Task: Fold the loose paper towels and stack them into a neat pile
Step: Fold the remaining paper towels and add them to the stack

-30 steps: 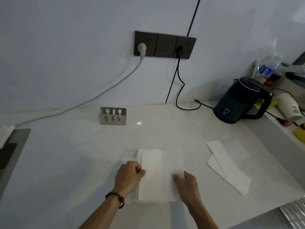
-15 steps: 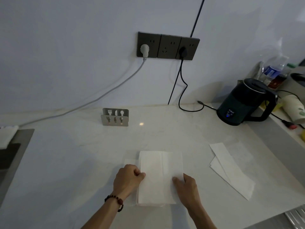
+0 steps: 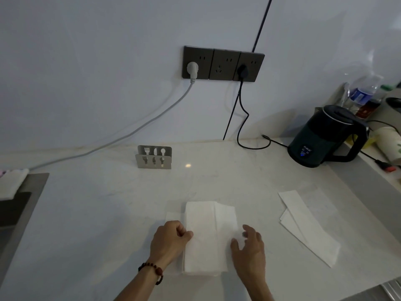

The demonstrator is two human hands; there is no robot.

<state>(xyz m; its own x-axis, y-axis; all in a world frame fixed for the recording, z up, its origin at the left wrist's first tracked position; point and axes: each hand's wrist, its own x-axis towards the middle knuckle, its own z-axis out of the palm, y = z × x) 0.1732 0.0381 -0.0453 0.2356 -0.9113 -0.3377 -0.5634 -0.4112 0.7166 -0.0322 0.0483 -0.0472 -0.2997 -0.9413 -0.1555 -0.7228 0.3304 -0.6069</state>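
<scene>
A white paper towel (image 3: 206,233), part folded, lies on top of a small pile of towels on the pale counter (image 3: 108,213) right in front of me. My left hand (image 3: 170,241) is curled at its left edge, with the thumb tip on the sheet. At the towel's right edge, my right hand (image 3: 249,246) pinches the paper between thumb and fingers, and that edge is slightly raised. Two loose long paper towels (image 3: 308,227) lie overlapping on the counter to the right, apart from both hands.
A metal napkin holder (image 3: 154,157) stands behind the pile near the wall. At the back right sit a dark electric kettle (image 3: 325,137), its cord (image 3: 243,127) running to the wall sockets, a water bottle (image 3: 362,92) and a paper cup (image 3: 388,144). A dark hob (image 3: 15,209) is at the left edge.
My right hand, which lay flat on the towel's right side, now has its fingers closed on the right edge and has lifted it a little. The left hand has stayed put.
</scene>
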